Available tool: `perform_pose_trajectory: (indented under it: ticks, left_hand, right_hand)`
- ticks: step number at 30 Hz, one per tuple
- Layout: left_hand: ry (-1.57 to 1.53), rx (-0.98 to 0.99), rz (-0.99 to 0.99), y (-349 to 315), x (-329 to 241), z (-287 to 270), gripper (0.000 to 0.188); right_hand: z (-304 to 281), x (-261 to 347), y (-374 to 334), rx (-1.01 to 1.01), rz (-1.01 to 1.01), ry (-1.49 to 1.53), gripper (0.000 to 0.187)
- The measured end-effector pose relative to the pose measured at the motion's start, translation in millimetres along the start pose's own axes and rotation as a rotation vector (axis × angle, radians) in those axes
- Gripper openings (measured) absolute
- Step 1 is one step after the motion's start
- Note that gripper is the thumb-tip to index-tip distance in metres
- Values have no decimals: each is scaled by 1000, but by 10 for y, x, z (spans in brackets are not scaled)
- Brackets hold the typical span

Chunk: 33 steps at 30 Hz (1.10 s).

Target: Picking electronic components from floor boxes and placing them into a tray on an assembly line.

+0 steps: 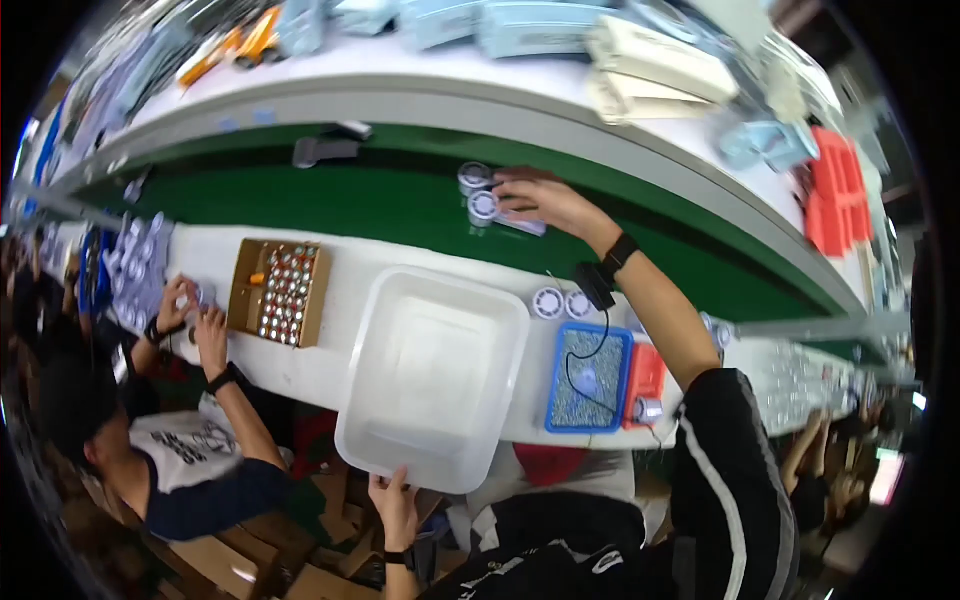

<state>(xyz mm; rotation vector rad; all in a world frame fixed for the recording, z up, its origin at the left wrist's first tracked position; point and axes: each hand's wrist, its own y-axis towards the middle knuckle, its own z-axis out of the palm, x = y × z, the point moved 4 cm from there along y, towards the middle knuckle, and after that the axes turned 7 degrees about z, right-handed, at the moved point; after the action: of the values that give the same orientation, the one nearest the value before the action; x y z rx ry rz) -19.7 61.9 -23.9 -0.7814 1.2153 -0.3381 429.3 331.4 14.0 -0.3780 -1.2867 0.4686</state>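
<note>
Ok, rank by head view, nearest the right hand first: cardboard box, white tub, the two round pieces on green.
1. Two round pieces: just left of the right hand.
2. White tub: near picture centre.
3. Cardboard box: left side, farthest.

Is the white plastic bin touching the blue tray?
Apart. The head view shows a strip of white tabletop between the white plastic bin and the blue tray.

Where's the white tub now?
In the head view's centre, the white tub sits right of the cardboard box, the left hand at its near rim.
</note>
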Motion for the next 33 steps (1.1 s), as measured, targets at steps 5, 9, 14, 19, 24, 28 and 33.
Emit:
perform_pose_trajectory:
  ticks: [5, 9, 14, 19, 24, 28, 33]
  left_hand:
    - [247, 68, -91, 30, -1011, 167, 27]
    - [400, 232, 75, 191, -1538, 511, 28]
    - [502, 529, 16, 235, -1100, 1677, 31]
    - [738, 912, -76, -779, -318, 2554, 35]
    - [926, 1222, -116, -1758, 513, 3057, 44]
    - [1075, 1411, -218, -2319, 1431, 3302, 47]
    - [1108, 1347, -252, -3152, 2080, 3121, 52]
  right_hand:
    - [-302, -170, -2703, -235, 77, -447, 34]
    - [-182, -694, -4887, -881, 378, -126, 35]
    - [741, -2143, -7183, -1607, 617, 205, 34]
    - [2508, -3170, -8094, -1981, 763, 604, 35]
    - [4127, -4345, -8190, -2037, 967, 1182, 62]
    - [5099, -5634, -7800, -1911, 1414, 1177, 92]
    - [4610, -6416, -7880, -1950, 1328, 1368, 73]
